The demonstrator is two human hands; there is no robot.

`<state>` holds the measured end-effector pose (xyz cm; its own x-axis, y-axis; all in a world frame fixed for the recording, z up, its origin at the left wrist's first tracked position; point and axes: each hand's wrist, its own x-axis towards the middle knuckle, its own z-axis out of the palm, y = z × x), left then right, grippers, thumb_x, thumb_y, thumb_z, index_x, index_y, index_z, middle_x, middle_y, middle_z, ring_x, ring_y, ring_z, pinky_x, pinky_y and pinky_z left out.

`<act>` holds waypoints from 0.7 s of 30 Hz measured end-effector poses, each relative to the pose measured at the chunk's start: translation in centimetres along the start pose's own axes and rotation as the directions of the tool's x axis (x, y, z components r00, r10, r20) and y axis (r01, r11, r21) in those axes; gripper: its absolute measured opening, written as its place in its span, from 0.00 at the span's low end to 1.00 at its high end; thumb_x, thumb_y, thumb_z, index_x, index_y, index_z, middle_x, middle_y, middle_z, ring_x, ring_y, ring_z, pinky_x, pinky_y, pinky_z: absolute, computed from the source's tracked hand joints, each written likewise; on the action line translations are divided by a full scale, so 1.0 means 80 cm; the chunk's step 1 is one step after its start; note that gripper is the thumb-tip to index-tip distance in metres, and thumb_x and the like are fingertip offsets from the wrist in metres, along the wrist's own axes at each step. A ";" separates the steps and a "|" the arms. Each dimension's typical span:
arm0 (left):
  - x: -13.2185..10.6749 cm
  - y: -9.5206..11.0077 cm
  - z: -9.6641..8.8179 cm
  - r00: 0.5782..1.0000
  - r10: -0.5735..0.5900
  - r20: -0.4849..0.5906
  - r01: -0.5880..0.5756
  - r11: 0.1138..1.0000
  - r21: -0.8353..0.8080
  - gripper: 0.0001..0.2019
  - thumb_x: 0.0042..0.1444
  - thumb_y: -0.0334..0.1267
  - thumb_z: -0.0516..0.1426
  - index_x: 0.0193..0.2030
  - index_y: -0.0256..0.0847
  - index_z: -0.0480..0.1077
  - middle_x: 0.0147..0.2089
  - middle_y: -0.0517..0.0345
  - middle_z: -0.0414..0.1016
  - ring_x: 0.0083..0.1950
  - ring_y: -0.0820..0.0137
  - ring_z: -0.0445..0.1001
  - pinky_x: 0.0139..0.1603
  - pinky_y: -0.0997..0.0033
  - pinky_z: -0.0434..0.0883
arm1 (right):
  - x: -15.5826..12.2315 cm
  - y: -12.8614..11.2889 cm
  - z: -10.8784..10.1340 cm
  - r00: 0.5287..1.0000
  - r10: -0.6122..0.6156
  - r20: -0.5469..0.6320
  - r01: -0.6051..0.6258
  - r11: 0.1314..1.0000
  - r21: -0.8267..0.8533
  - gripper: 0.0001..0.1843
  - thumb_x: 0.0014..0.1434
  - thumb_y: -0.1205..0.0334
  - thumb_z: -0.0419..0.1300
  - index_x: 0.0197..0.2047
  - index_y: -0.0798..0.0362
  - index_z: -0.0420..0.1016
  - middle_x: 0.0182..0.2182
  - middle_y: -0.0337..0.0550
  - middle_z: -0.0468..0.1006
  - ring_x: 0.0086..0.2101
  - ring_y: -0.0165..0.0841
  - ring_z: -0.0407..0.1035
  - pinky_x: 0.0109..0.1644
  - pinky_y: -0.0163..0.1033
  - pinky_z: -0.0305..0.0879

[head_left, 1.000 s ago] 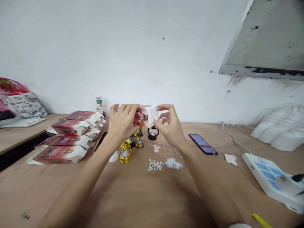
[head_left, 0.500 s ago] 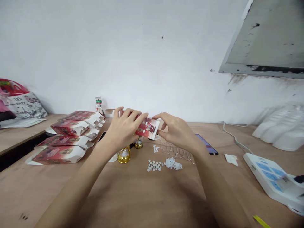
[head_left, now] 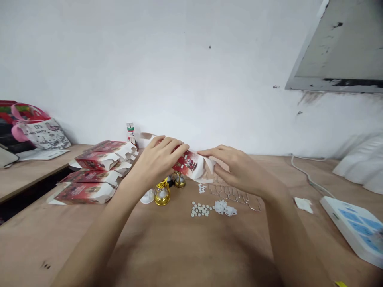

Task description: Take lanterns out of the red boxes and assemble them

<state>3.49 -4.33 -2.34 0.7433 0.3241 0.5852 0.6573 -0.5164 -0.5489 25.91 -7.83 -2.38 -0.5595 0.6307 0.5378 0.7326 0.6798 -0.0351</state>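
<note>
My left hand (head_left: 164,157) is wrapped over the top of a red printed cardboard box (head_left: 187,162), held tilted above the table. At the box's right end, white flaps (head_left: 206,172) stick out. My right hand (head_left: 235,165) has its thumb against these flaps and its index finger by the box's upper edge. Below the box stand a gold lantern-shaped ornament (head_left: 162,194), a darker gold one (head_left: 179,181) and a white one (head_left: 148,197), partly hidden by my left hand. Nearer me lie several button cells (head_left: 201,209) and small white plastic parts (head_left: 224,208).
Several red boxes with open flaps (head_left: 86,192) are piled on the left. Bent metal wires (head_left: 233,194) lie beneath my right hand. A white power strip (head_left: 353,227) and a crumpled tissue (head_left: 303,204) are on the right. A small bottle (head_left: 131,133) stands by the wall.
The box's right end now shows spread flaps where a flat white edge was. My right hand has moved slightly outward. The view has swung a little left, and the phone is now hidden.
</note>
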 end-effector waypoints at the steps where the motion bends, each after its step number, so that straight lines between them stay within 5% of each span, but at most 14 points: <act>1: 0.001 0.000 0.002 0.999 0.015 -0.041 -0.014 1.000 0.022 0.20 0.50 0.25 0.54 0.51 0.39 0.62 0.50 0.51 0.73 0.51 0.62 0.69 0.53 0.60 0.62 | -0.002 0.000 -0.003 1.000 -0.010 -0.003 0.010 1.000 0.007 0.26 0.56 0.74 0.46 0.56 0.48 0.64 0.44 0.43 0.76 0.43 0.34 0.69 0.45 0.41 0.67; 7: -0.012 0.012 0.019 0.975 0.089 -0.202 -0.077 0.995 0.067 0.21 0.55 0.32 0.53 0.56 0.32 0.60 0.53 0.45 0.72 0.54 0.61 0.69 0.56 0.59 0.62 | -0.017 -0.004 -0.026 0.998 -0.045 0.052 0.041 0.997 0.069 0.23 0.62 0.66 0.45 0.60 0.43 0.62 0.50 0.40 0.75 0.49 0.35 0.68 0.50 0.45 0.67; 12: -0.069 0.001 0.021 0.967 0.105 -0.233 -0.087 0.992 0.089 0.25 0.57 0.33 0.52 0.62 0.36 0.54 0.57 0.47 0.70 0.59 0.62 0.67 0.63 0.57 0.56 | -0.028 -0.008 -0.033 0.998 0.009 0.058 -0.016 0.992 0.126 0.22 0.65 0.57 0.43 0.61 0.42 0.60 0.54 0.39 0.72 0.53 0.37 0.66 0.54 0.48 0.66; 17: -0.155 -0.057 0.003 0.976 -0.210 -0.062 0.213 0.975 0.065 0.28 0.54 0.35 0.53 0.62 0.39 0.53 0.61 0.42 0.64 0.62 0.56 0.62 0.64 0.50 0.55 | -0.032 -0.002 -0.025 0.994 0.098 -0.045 -0.092 0.987 0.133 0.22 0.64 0.51 0.44 0.59 0.40 0.62 0.52 0.41 0.73 0.50 0.42 0.69 0.48 0.50 0.70; 21: -0.223 -0.102 0.005 0.896 -0.441 0.061 0.432 0.894 0.119 0.24 0.54 0.36 0.52 0.58 0.34 0.57 0.58 0.37 0.65 0.62 0.51 0.62 0.63 0.46 0.55 | -0.031 -0.001 -0.021 0.992 0.125 -0.006 -0.123 0.982 0.140 0.24 0.63 0.48 0.44 0.62 0.38 0.56 0.48 0.44 0.76 0.45 0.43 0.72 0.42 0.49 0.72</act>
<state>-15.04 -5.59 -8.53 0.3837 0.5659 0.7297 0.9234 -0.2276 -0.3090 27.89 -10.03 -2.29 -0.4607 0.7085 0.5346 0.7345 0.6424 -0.2185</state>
